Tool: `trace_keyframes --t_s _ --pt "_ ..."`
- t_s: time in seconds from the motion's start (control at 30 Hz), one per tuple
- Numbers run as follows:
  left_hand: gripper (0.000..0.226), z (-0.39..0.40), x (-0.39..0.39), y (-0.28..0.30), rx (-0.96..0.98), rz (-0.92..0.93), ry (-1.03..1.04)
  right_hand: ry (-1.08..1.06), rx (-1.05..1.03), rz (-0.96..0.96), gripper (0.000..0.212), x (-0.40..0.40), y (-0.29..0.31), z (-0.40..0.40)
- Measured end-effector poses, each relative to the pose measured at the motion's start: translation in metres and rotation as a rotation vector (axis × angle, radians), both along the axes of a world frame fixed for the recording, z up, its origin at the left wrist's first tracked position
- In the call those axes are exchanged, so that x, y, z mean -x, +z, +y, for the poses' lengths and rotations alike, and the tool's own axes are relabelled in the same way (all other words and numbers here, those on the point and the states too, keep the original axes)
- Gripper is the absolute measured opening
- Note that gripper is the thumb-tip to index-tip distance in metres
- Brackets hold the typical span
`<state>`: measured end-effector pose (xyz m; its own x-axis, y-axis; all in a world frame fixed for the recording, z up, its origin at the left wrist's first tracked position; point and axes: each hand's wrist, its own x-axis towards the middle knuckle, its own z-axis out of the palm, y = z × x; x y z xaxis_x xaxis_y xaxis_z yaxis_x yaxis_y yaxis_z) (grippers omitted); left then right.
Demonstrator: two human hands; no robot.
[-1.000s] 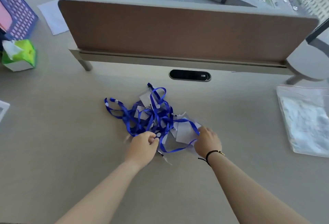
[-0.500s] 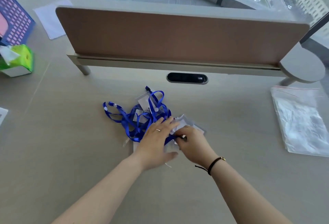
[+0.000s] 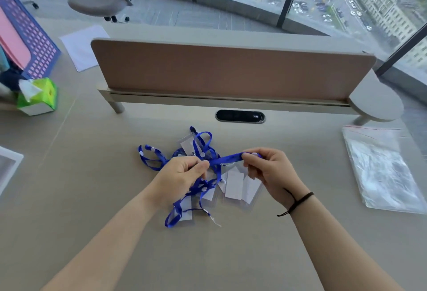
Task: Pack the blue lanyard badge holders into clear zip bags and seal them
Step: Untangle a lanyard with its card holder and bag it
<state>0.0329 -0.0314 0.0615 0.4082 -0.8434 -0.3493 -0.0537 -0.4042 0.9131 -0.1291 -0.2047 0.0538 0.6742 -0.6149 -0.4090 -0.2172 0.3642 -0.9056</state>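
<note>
I pinch a blue fabric lanyard strap (image 3: 227,159) between the thumb and fingers of my left hand (image 3: 179,178) and those of my right hand (image 3: 271,174), so it runs taut between them above the tangled pile of blue lanyards with clear plastic badge holders (image 3: 198,175) on the beige desk (image 3: 92,198). Clear holders with white cards (image 3: 234,185) hang below the strap. The stack of clear zip bags (image 3: 383,170) lies flat, well apart to my right, near the desk edge.
</note>
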Motion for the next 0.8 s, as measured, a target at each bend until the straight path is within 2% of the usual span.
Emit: trace_keyframes --t_s 0.1,0.2,0.3,0.37,0.5,0.57,0.7,0.8 --pt "0.037 0.000 0.000 0.008 0.032 0.048 0.060 -0.056 -0.113 0.033 0.010 -0.001 -0.021 -0.006" --pt "0.034 0.001 0.000 0.010 0.113 0.208 0.244 -0.110 0.029 0.422 0.017 0.000 -0.071 -0.007" --pt "0.031 0.002 0.001 -0.002 0.074 0.235 0.349 0.068 0.259 0.852 0.035 -0.001 -0.113 0.004" --pt "0.026 0.002 0.005 -0.015 0.001 0.235 0.348 0.134 0.276 0.988 0.036 -0.008 -0.126 0.016" --pt "0.018 0.003 0.014 -0.041 -0.092 0.192 0.305 0.111 0.284 1.160 0.086 -0.026 -0.148 0.033" --pt "0.016 0.003 0.015 -0.048 -0.100 0.204 0.313 0.097 0.310 1.210 0.090 -0.033 -0.153 0.035" --pt "0.020 0.002 0.011 -0.053 -0.127 0.206 0.297 0.063 0.215 1.205 0.078 -0.038 -0.154 0.032" --pt "0.014 0.000 0.007 -0.053 -0.127 0.247 0.317 -0.010 0.273 1.273 0.093 -0.040 -0.153 0.033"
